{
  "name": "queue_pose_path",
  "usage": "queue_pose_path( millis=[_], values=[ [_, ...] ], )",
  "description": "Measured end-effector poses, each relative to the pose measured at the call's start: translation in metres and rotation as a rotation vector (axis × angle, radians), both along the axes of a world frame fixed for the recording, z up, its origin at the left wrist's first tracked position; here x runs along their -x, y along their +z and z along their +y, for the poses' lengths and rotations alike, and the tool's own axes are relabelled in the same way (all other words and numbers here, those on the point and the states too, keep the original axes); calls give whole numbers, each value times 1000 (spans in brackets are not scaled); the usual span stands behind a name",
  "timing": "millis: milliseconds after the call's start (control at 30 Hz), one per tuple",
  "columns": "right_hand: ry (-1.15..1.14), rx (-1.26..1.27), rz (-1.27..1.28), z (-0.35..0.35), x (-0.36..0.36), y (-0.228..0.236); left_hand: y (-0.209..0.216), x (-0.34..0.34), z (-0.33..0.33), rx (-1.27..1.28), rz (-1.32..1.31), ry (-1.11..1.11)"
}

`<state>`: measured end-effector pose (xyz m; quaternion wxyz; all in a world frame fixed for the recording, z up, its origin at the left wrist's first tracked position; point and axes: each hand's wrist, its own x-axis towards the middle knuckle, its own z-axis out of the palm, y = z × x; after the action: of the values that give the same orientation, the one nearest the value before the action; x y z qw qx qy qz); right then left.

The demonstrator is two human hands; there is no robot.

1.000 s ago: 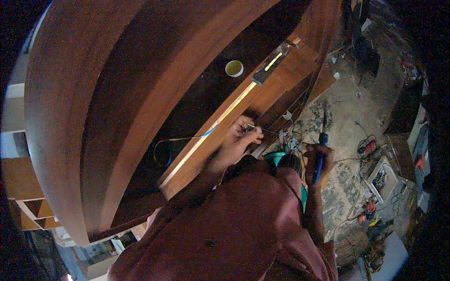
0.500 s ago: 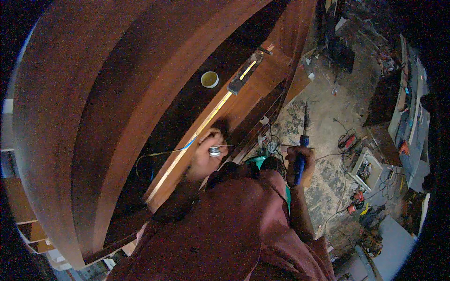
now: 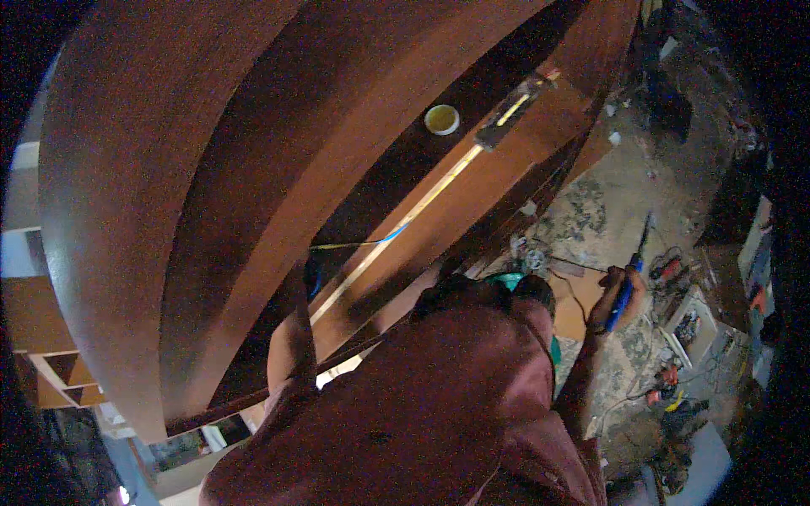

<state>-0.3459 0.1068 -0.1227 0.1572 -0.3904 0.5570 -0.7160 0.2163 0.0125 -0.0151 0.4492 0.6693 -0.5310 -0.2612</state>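
My right hand (image 3: 614,299) is wrapped round the blue handle of a soldering iron (image 3: 626,305), its dark shaft pointing up and away over the floor. My left forearm (image 3: 291,341) reaches into the shaded recess of a brown wooden structure; that hand's fingers are lost in the dark, so what it holds is hidden. Near it, a thin wire (image 3: 350,244) runs to a blue lead (image 3: 396,231) at the glowing yellow light strip (image 3: 443,181), which lies along a wooden ledge. A dark rectangular piece (image 3: 504,118) sits over the strip's far part.
A small white tub (image 3: 442,120) with yellowish contents stands on the dark shelf. Curved wooden panels (image 3: 278,202) rise at left. On the floor at right lie cables, red tools (image 3: 664,384) and a white open box (image 3: 688,333). Something green (image 3: 509,281) is beside my body.
My left hand has left the strip and gone left into the shade; the solder spool it held is out of sight. My right hand has moved right with the soldering iron. The view has shifted.
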Motion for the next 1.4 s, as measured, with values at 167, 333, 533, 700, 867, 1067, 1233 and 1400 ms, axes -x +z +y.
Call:
queue_pose_path(
  millis=[167,333,533,700,867,1067,1233,1400],
  values=[
    [79,16,-74,-5,-1,-7,-41,9,-7,59,-664,-217],
    [75,-51,-50,-5,-3,-7,-63,27,-14,49,-400,-229],
    [-18,-47,-27,6,0,-8,-38,-53,-16,61,-658,106],
    [-70,-116,-39,16,7,-7,-29,-113,-23,-15,-921,60],
    [-52,-70,-57,14,15,-10,-38,-126,-37,-44,-1081,-49],
    [-90,-30,-81,2,16,-5,-50,-125,-42,-19,-1135,-107],
    [-54,-33,-87,-1,22,7,-53,-124,-38,-24,-1139,-122],
    [-74,-39,-91,-3,26,12,-57,-118,-33,-3,-1099,-108]
  ],
)
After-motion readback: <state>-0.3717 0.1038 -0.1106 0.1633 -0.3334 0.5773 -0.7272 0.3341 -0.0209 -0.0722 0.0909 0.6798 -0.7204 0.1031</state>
